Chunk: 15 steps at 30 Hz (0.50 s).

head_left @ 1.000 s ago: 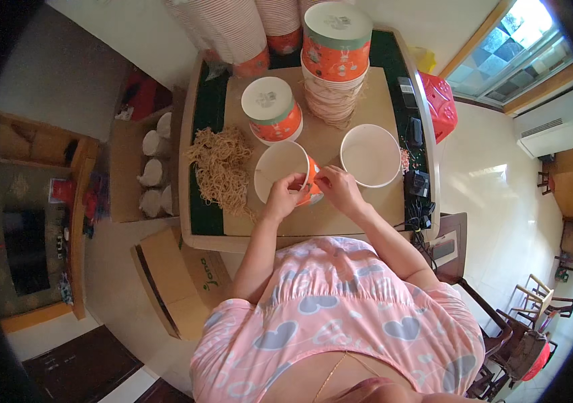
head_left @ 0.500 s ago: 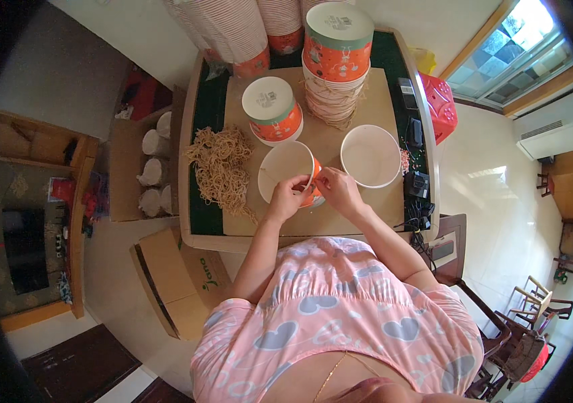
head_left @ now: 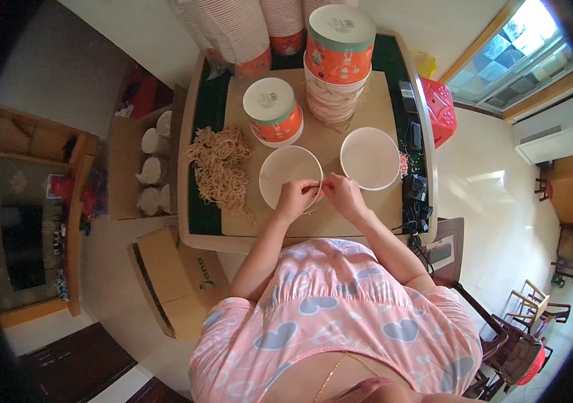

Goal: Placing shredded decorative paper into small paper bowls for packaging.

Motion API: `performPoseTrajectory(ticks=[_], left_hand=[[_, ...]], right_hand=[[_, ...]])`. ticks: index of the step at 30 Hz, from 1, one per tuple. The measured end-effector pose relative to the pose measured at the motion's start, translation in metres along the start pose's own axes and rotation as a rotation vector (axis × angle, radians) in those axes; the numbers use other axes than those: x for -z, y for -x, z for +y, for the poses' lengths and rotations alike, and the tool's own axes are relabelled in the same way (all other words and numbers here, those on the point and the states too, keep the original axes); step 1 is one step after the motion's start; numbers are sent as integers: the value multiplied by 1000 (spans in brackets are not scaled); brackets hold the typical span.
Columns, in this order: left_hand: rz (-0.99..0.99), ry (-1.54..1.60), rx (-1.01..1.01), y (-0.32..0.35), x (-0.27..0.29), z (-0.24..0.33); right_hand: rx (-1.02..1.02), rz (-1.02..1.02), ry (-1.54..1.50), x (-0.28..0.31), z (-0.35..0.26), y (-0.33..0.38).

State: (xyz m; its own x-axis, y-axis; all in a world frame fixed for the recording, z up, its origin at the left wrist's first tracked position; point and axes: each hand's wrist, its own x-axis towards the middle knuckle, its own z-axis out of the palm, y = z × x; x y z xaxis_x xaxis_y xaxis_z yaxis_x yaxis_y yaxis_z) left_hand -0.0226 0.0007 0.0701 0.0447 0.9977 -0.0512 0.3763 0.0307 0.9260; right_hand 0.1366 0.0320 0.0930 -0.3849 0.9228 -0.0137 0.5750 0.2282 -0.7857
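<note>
In front of me on the table, a white-lined paper bucket [head_left: 279,168] stands with its mouth facing up. My left hand [head_left: 298,200] is closed on its near right rim, thumb and fingers at the edge. Against the same rim, the fingertips of my right hand [head_left: 344,196] are pinched together, close to the left fingers. Whatever lies between the right fingers is too small to make out. Just right of my hands is a second open bucket [head_left: 371,159], untouched. A heap of tan cords [head_left: 220,168] lies to the left.
Behind stand an upside-down orange bucket [head_left: 274,111] and a taller stack [head_left: 340,50] with cords bunched around it. Wrapped bucket stacks [head_left: 226,30] rise at the far edge. Black devices and cables [head_left: 417,188] line the right side; an open carton [head_left: 140,168] stands left of the table.
The bucket in my hands has turned more upright, so its orange outside no longer shows on the right. My hands have shifted slightly and stay together at the rim.
</note>
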Motion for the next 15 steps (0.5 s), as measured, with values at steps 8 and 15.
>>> performPoseTrajectory(ticks=[8, 15], left_hand=[[12, -132, 48, 8, -19, -6], [100, -95, 61, 12, -24, -28]], right_hand=[[-184, -86, -108, -10, 25, 13], [-180, -77, -323, -29, 49, 15]])
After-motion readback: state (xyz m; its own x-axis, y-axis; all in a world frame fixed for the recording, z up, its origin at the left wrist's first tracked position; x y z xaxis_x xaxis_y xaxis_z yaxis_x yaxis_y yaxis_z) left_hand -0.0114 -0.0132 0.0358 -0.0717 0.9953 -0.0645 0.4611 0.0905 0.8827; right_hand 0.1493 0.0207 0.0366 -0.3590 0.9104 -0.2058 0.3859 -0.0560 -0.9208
